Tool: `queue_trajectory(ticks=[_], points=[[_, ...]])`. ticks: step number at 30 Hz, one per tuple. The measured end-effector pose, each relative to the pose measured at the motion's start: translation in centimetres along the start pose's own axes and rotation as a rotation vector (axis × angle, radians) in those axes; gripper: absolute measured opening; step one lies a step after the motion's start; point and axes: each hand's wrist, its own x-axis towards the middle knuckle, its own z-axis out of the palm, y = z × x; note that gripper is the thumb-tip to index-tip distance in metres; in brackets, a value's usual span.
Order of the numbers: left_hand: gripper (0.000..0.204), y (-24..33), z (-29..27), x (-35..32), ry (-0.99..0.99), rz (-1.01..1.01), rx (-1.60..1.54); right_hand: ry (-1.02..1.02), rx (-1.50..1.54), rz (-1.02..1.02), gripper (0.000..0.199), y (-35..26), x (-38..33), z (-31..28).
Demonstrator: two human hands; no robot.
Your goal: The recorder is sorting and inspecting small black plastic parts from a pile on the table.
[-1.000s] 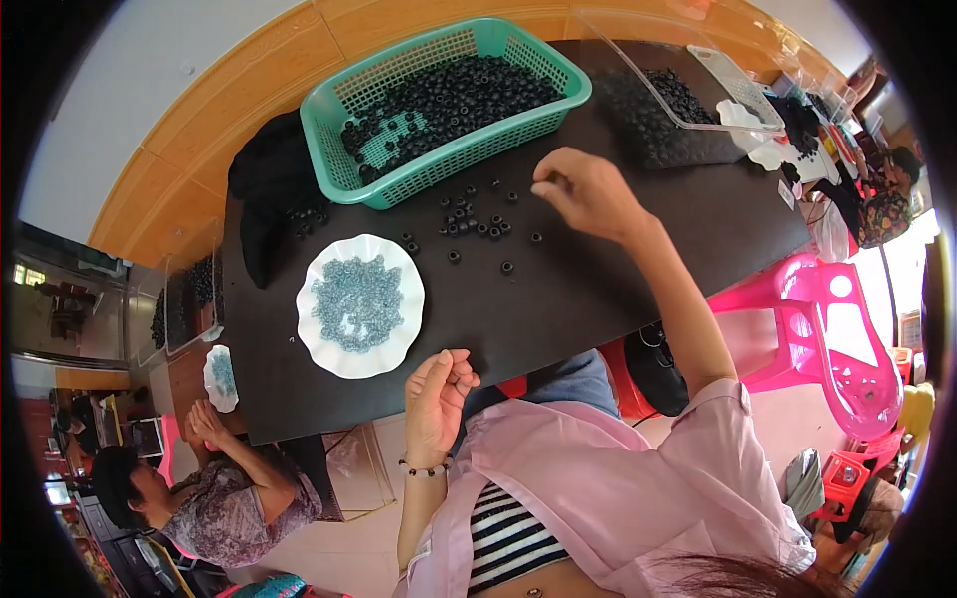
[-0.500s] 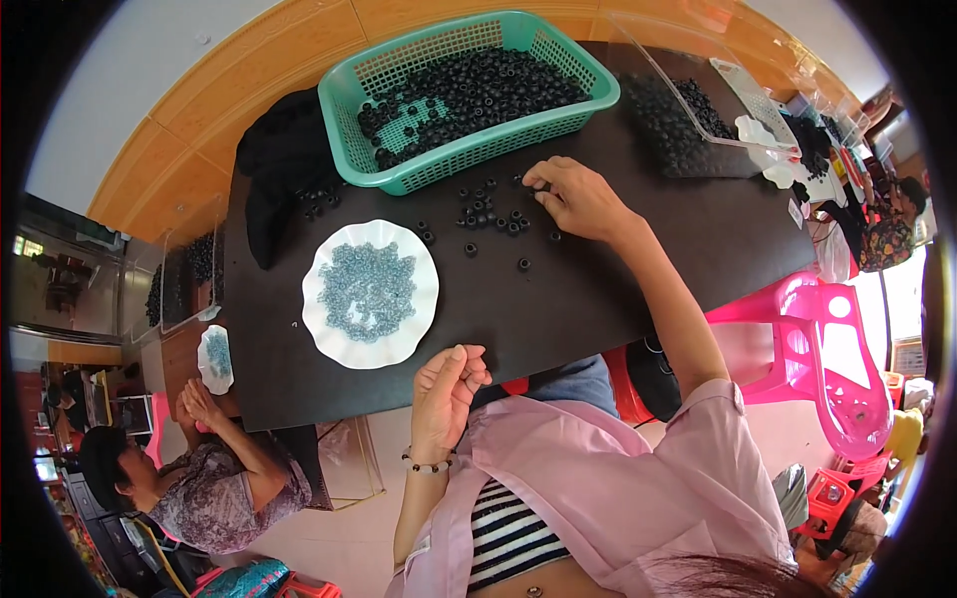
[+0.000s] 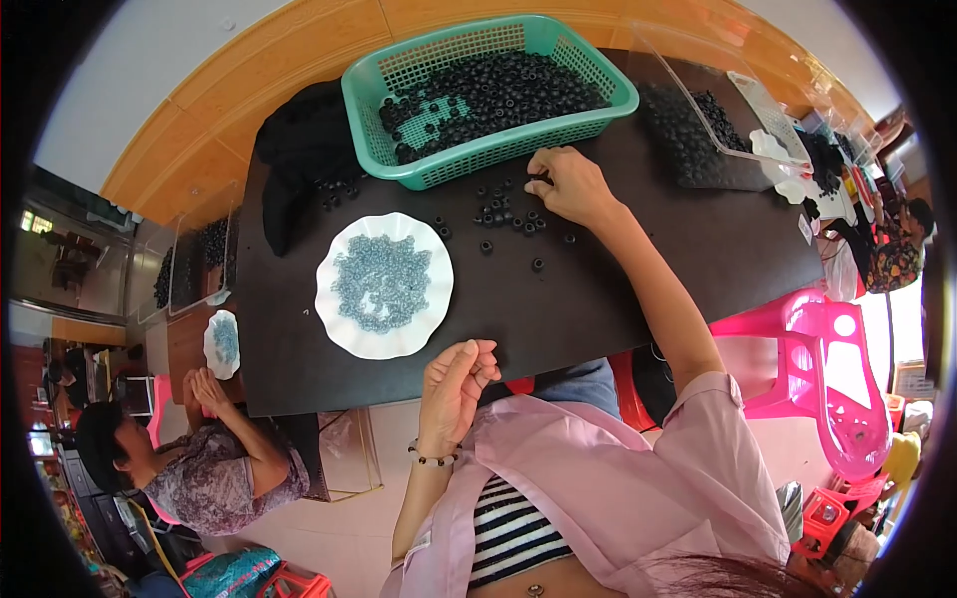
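My right hand (image 3: 571,185) is over the table just in front of the green basket (image 3: 394,173). Its thumb and forefinger close round what looks like a black bead, mostly hidden by the fingers. Several loose black beads (image 3: 495,215) lie on the tabletop to its left. Close to the table's front edge, my left hand (image 3: 459,389) is raised with thumb and fingertips pinched together. Anything in that pinch is too small or hidden to make out. A white scalloped plate (image 3: 337,332) of small clear bluish beads (image 3: 382,281) sits beyond it to the left.
Many black beads (image 3: 508,95) fill the basket. A clear bin (image 3: 698,149) of black pieces stands at the back right, black cloth (image 3: 299,140) at the back left. Another person (image 3: 224,463) sits at the left beside a smaller plate (image 3: 222,344). A pink chair (image 3: 842,399) is on the right.
The whole view has shifted slightly, moving the table and basket rightward in the picture. My right fingers have closed over the bead that lay at their tips. My left hand keeps its pinch.
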Motion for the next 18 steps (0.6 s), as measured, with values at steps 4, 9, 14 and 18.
queue_trajectory(ticks=[4,9,14,18], points=[[0.024,0.0,0.7,-0.2,0.005,0.043,0.018,-0.009,0.230,-0.069,0.021,-1.1,-0.6,-0.6],[0.021,1.3,2.7,-0.8,-0.010,0.137,0.299,0.140,0.397,-0.179,0.021,-2.0,-1.4,0.3],[0.015,0.5,1.6,2.4,0.024,0.472,0.740,0.191,0.416,-0.238,0.022,-2.1,-2.5,1.1],[0.015,0.2,1.2,2.1,0.091,0.513,0.933,0.232,0.484,-0.268,0.022,-3.7,-2.6,1.3]])
